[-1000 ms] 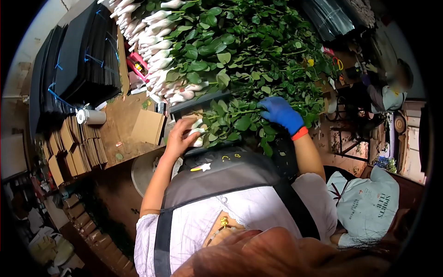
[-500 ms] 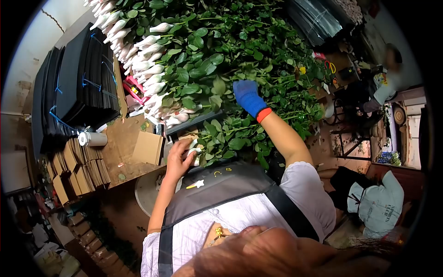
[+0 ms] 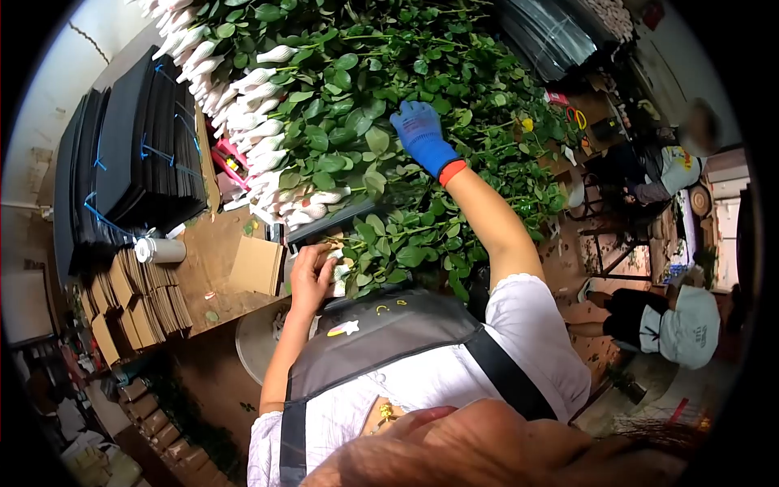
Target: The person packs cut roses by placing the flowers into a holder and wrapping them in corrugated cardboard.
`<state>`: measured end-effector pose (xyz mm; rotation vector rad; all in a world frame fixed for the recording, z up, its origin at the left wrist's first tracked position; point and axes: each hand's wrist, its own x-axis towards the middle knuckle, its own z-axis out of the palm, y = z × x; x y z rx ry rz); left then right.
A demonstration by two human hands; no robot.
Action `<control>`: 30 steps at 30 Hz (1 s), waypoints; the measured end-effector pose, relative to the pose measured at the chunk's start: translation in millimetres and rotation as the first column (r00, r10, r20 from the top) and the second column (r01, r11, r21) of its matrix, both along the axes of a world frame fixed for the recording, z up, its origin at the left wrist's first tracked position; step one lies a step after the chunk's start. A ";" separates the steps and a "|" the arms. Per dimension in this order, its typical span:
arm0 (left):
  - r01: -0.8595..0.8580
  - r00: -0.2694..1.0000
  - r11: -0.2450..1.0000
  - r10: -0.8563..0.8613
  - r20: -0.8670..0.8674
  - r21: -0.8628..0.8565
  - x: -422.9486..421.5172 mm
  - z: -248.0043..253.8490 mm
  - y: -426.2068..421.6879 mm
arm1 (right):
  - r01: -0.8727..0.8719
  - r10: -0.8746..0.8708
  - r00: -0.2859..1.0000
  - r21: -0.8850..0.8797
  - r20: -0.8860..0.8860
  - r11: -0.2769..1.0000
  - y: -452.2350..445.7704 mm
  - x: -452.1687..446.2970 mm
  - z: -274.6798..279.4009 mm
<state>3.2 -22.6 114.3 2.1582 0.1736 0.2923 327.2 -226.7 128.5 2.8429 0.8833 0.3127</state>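
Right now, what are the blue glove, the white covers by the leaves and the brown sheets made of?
Blue glove: probably knitted fabric, mostly matte, fitting snugly. White covers: maybe foam or plastic netting, dull, with mesh-like texture. Brown sheets: likely cardboard, plain and stiff-edged.

Cut-flower packing workshop
Leafy stems (image 3: pixel 454 61) with white-netted heads (image 3: pixel 264 144) are lying across the bench (image 3: pixel 209 272), cardboard pieces (image 3: pixel 150 304) and blue-tied black sheets (image 3: pixel 144 130) are standing at left, and scissors (image 3: pixel 577 118) are lying far right.
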 end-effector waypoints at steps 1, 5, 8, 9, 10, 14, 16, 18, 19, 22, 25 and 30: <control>0.013 1.000 0.999 -0.013 0.006 0.052 -0.5 -1.3 1.5 | 0.001 -0.002 1.000 -0.022 -0.004 1.000 0.1 -3.1 -2.4; 0.028 0.999 0.999 -0.027 0.036 -0.032 -2.0 -3.6 0.0 | -0.088 0.088 0.996 -0.101 -0.008 0.991 -24.1 -17.0 -0.6; -0.011 0.999 0.984 0.004 -0.044 -0.180 -4.1 -7.0 -0.9 | -0.060 0.065 0.996 -0.078 0.058 0.995 -25.6 -13.6 -5.4; -0.004 0.999 0.987 -0.002 -0.035 -0.160 -4.0 -6.0 -0.9 | -0.040 0.043 0.999 -0.118 0.025 0.992 -23.6 -11.0 -4.1; 0.002 1.000 0.990 -0.005 -0.023 -0.138 -3.3 -5.2 -1.2 | -0.032 0.034 0.999 -0.137 0.011 0.990 -22.5 -8.4 -5.6; 0.044 0.997 0.999 -0.042 0.072 -0.023 -2.6 -4.6 1.7 | -0.174 0.172 0.985 -0.099 -0.019 0.980 -29.7 4.7 4.1; 0.033 0.994 0.999 -0.035 0.108 0.020 -2.4 -12.9 3.6 | -0.278 0.269 0.957 0.082 0.106 0.957 -46.0 4.4 48.0; 0.009 0.996 1.000 -0.008 0.091 -0.014 -3.2 -6.9 -0.1 | -0.364 0.287 0.909 0.241 0.303 0.900 -57.8 -0.9 98.0; 0.002 0.996 1.000 -0.004 0.085 0.022 -3.1 -9.4 0.7 | -0.399 0.270 0.862 0.243 0.429 0.884 -59.2 -5.9 119.4; 0.012 0.997 1.000 -0.011 0.076 -0.008 -2.8 -9.6 1.7 | -0.458 0.280 0.818 0.273 0.503 0.846 -65.5 -20.5 144.3; 0.017 1.000 0.996 -0.016 0.019 -0.091 -0.5 -5.0 4.0 | -0.470 0.265 0.811 0.310 0.522 0.827 -64.4 -43.8 157.9; 0.133 0.938 0.913 -0.242 0.249 0.385 -2.5 -68.7 30.2 | -0.466 0.460 0.858 0.028 -0.230 0.884 -76.5 -110.2 145.6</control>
